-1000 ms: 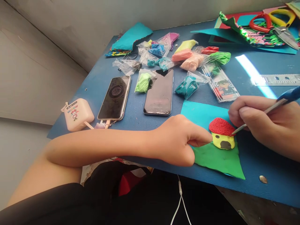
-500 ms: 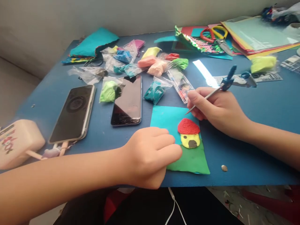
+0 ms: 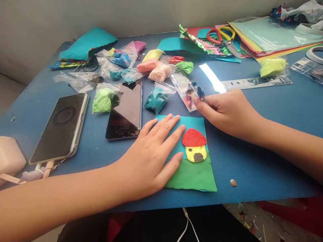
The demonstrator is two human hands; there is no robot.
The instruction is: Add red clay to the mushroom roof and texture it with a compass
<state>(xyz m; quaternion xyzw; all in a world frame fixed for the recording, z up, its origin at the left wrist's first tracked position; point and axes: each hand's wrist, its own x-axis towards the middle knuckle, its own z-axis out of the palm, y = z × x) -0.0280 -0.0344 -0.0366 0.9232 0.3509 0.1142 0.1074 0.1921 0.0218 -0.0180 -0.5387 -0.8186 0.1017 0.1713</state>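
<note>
My left hand (image 3: pixel 157 151) lies flat with its fingers spread over the left part of a square card (image 3: pixel 193 176), which is blue at the top and green at the bottom. Beside the fingertips, a clay mushroom house (image 3: pixel 194 138) sits on the card, with a textured red cap, a yellow body and dark brown door and window. My right hand (image 3: pixel 230 109) is closed round a drawing compass (image 3: pixel 201 92) beyond the card's upper right corner. Its blue end sticks out past the thumb; the metal point is hidden by the hand.
Bagged clay lumps (image 3: pixel 157 99) lie behind the card. Two phones (image 3: pixel 60 124) (image 3: pixel 126 117) are at left. A small clear case (image 3: pixel 186 97) and a ruler (image 3: pixel 242 83) lie near my right hand. Scissors (image 3: pixel 223 37) and coloured sheets (image 3: pixel 267 37) are at the back right.
My left hand has opened from a fist and flattened onto the card. My right hand has turned the compass, so its metal point no longer shows above the card. The view has shifted right.
</note>
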